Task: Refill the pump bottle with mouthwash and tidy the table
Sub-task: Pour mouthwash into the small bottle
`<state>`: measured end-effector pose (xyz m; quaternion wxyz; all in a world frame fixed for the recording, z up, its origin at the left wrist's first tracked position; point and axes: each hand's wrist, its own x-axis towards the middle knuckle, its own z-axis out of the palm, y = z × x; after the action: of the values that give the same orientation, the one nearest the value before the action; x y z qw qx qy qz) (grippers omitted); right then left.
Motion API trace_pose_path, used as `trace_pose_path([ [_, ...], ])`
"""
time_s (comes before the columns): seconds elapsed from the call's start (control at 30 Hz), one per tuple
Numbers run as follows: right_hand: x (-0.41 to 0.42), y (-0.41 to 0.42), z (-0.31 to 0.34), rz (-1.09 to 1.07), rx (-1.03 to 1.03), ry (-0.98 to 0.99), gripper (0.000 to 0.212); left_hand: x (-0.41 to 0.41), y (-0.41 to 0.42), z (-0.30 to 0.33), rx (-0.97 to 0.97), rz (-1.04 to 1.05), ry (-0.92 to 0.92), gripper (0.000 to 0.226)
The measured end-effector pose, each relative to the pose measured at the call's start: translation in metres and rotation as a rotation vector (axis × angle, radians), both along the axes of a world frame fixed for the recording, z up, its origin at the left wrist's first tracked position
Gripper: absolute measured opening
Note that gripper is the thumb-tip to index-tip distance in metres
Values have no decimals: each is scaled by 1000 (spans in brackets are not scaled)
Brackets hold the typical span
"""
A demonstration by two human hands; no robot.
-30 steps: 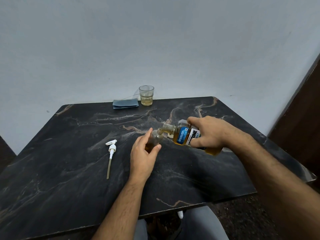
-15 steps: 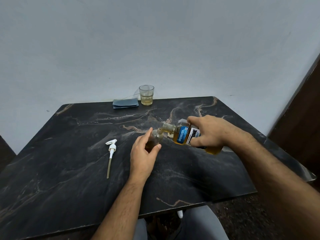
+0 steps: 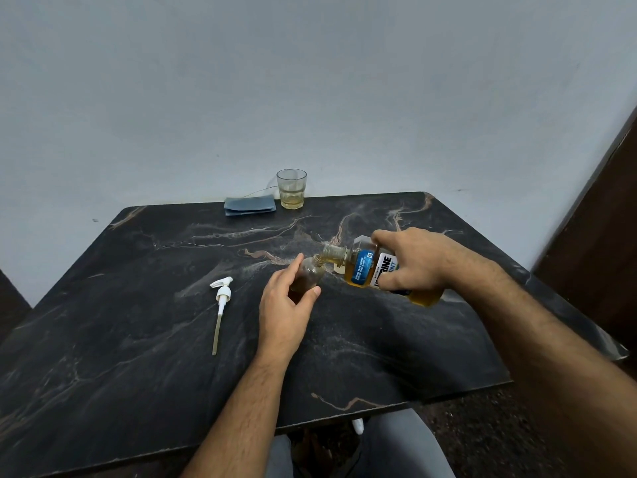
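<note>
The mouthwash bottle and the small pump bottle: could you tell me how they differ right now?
The mouthwash bottle is larger, labelled and tipped sideways in the right hand; the pump bottle is small, unlabelled and upright, held by the left hand. Both are uncapped and hold amber liquid.

Two bare forearms reach forward over the table from its near edge. The left hand, palm turned inward, curls its thumb and fingers around a small pump bottle standing near the table's middle. The right hand, raised higher and knuckles up, grips a mouthwash bottle tipped sideways, its neck pointing left to meet the small bottle's mouth.
</note>
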<state>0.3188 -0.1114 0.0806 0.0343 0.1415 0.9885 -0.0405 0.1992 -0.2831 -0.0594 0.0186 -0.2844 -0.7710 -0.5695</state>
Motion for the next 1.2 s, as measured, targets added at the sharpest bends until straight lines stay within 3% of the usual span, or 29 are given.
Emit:
trace_pose_path([
  [0.3, -1, 4, -7, -1, -28, 35, 40, -1, 0, 0, 1, -2, -9, 66],
  [0.73, -1, 3, -49, -13, -371, 245, 36, -4, 1, -3, 61, 18, -56, 64],
  [0.9, 5, 1, -67, -82, -566, 471, 38, -4, 0, -3, 74, 22, -86, 64],
  [1.07, 10, 2, -87, -265, -798, 835, 38, -4, -2, -3, 94, 31, -130, 65],
  [1.2, 14, 8, -101, -420, -818, 1006, 38, -5, -1, -3, 105, 41, -133, 64],
])
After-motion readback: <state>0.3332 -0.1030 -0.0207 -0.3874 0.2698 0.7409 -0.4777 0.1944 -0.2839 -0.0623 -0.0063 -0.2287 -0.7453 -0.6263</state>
